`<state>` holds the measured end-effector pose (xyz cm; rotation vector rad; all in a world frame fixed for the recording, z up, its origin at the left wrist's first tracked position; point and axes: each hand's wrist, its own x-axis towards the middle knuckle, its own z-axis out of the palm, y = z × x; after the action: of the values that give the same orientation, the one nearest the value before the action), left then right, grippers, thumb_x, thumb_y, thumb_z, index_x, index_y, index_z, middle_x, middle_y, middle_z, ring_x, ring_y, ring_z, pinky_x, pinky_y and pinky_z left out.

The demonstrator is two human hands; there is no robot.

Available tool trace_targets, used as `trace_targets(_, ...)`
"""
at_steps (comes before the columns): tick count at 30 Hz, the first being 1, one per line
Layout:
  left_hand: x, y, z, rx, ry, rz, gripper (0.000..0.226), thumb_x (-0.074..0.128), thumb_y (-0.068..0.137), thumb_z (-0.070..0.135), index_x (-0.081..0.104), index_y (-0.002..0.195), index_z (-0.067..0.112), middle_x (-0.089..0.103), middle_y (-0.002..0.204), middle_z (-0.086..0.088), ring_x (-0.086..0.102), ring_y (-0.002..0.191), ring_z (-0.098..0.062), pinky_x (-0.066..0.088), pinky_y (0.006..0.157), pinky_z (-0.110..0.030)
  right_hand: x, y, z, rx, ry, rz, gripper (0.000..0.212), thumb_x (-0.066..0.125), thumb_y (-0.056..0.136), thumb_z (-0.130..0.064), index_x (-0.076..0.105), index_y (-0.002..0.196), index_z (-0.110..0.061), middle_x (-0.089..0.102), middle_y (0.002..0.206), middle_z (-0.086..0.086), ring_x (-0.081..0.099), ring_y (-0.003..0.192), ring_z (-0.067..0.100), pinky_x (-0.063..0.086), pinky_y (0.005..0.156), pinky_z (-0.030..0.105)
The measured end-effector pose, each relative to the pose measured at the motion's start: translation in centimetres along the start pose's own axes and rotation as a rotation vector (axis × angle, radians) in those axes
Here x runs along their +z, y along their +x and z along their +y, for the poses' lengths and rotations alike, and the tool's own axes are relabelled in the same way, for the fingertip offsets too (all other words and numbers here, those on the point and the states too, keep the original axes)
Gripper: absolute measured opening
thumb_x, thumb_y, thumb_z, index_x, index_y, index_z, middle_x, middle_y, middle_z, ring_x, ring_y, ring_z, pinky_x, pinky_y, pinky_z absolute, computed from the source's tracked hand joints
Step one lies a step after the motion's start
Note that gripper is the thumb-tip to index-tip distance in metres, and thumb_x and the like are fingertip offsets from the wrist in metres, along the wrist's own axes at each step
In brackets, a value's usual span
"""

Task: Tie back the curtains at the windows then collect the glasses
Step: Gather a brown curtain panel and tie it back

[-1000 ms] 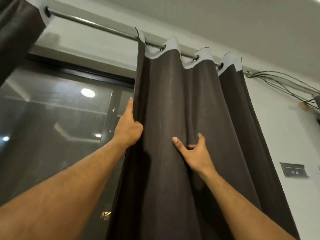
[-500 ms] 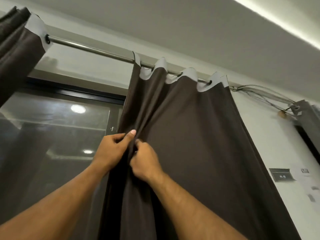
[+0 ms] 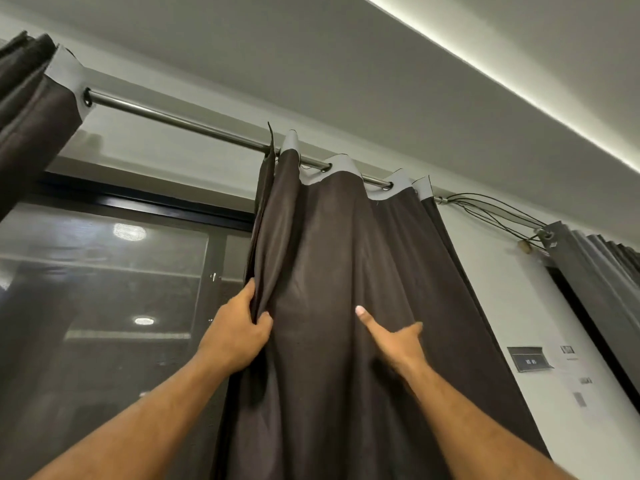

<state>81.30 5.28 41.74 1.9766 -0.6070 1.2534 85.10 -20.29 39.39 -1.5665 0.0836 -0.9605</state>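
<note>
A dark brown curtain [image 3: 349, 258] with a white eyelet band hangs from a metal rod [image 3: 180, 121] over a dark window [image 3: 114, 289]. My left hand [image 3: 240, 332] is shut on the curtain's gathered left edge folds. My right hand [image 3: 394, 339] lies open against the curtain's front, index finger pointing up-left and thumb spread, gripping nothing. A second dark curtain [image 3: 27, 109] is bunched at the rod's far left. No glasses are in view.
Loose cables [image 3: 495, 211] run along the wall from the rod's right end to a grey curtain [image 3: 599, 271] over another window. A small wall plate [image 3: 528, 358] sits right of the brown curtain. A lit ceiling strip runs overhead.
My right hand let go of the folds beside my left hand and moved right, opening flat on the curtain. My left hand kept hold of the left edge.
</note>
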Motion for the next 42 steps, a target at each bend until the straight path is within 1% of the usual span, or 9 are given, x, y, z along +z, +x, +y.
trace_targets(6,1.5,-0.9,-0.7,0.171,0.046,-0.026,0.088,0.043,0.099,-0.002,-0.001,0.157,0.048,0.05,0.143,0.01,0.058,0.116,-0.007,0.042,0.104,-0.022,4.5,0.6,-0.3,-0.221,-0.126,-0.136,0.048,0.073,0.084,-0.012,0.057,0.129,-0.005,0.067,0.13,0.012,0.063,0.123,0.032,0.05,0.107,0.038)
trace_targets(13,1.9,0.7,-1.5,-0.039,-0.175,0.304,0.034,0.069,0.093,0.038,0.074,0.121,0.021,0.076,0.115,-0.008,0.071,0.106,-0.024,0.055,0.095,-0.04,10.8,-7.0,-4.6,-0.621,-0.032,-0.476,0.036,0.054,0.081,-0.007,0.072,0.111,-0.011,0.075,0.102,0.007,0.07,0.096,0.024,0.057,0.086,0.042)
trace_targets(18,2.2,1.8,-1.4,-0.06,-0.251,0.271,0.048,0.075,0.077,0.043,0.075,0.117,0.016,0.077,0.107,-0.004,0.072,0.104,-0.024,0.056,0.096,-0.047,8.1,-6.8,-5.4,-0.681,-0.094,-0.691,0.018,0.055,0.096,0.0,0.07,0.106,0.002,0.064,0.085,0.013,0.057,0.068,0.013,0.046,0.063,0.024)
trace_targets(24,3.5,1.2,-1.4,0.076,-0.072,0.189,0.063,0.06,0.097,0.012,0.041,0.152,0.037,0.061,0.124,0.013,0.062,0.113,-0.015,0.049,0.103,-0.036,0.5,2.7,-0.1,-0.436,-0.302,0.395,0.098,0.076,0.075,-0.066,0.041,0.151,-0.015,0.045,0.151,0.015,0.041,0.142,0.032,0.035,0.115,0.05)
trace_targets(27,4.1,0.6,-1.6,0.153,-0.011,0.12,0.07,0.057,0.098,0.005,0.035,0.153,0.041,0.056,0.14,0.01,0.052,0.126,-0.008,0.039,0.108,-0.026,-2.8,6.6,2.2,-0.052,-0.167,0.088,0.126,0.088,0.069,-0.053,0.014,0.159,-0.005,0.041,0.156,0.021,0.046,0.14,0.037,0.037,0.117,0.051)
trace_targets(32,4.9,0.7,-1.6,0.134,0.03,0.122,0.06,0.051,0.098,0.003,0.047,0.147,0.039,0.042,0.157,-0.014,0.037,0.148,-0.021,0.033,0.109,-0.025,2.2,6.1,2.7,-0.213,-0.219,-0.106,0.056,0.07,0.074,-0.014,0.054,0.126,-0.003,0.075,0.105,0.018,0.073,0.097,0.032,0.059,0.086,0.039)
trace_targets(35,4.8,0.9,-1.3,0.122,-0.02,0.175,0.062,0.048,0.097,0.001,0.048,0.147,0.038,0.056,0.145,-0.018,0.068,0.089,-0.006,0.049,0.078,-0.02,4.7,4.6,0.6,-0.204,-0.144,0.075,0.076,0.07,0.086,-0.03,0.036,0.149,-0.006,0.054,0.144,0.016,0.051,0.135,0.035,0.044,0.11,0.042)
trace_targets(37,4.2,0.8,-1.4,0.103,-0.071,0.194,0.062,0.045,0.098,-0.001,0.047,0.148,0.036,0.072,0.112,-0.021,0.05,0.045,-0.001,0.038,0.048,-0.011,3.5,5.1,0.2,-0.124,-0.254,0.218,0.113,0.074,0.079,-0.061,0.014,0.159,-0.009,0.026,0.162,0.02,0.021,0.152,0.039,0.025,0.12,0.055)
trace_targets(42,3.2,0.8,-1.4,0.076,-0.079,0.19,0.06,0.043,0.101,-0.001,0.044,0.148,0.036,0.06,0.056,0.008,0.037,0.029,-0.004,0.032,0.034,-0.013,-1.5,11.3,4.0,0.099,-0.354,0.098,0.16,0.084,0.056,-0.076,-0.018,0.16,-0.008,0.01,0.168,0.025,-0.002,0.156,0.043,-0.005,0.122,0.06)
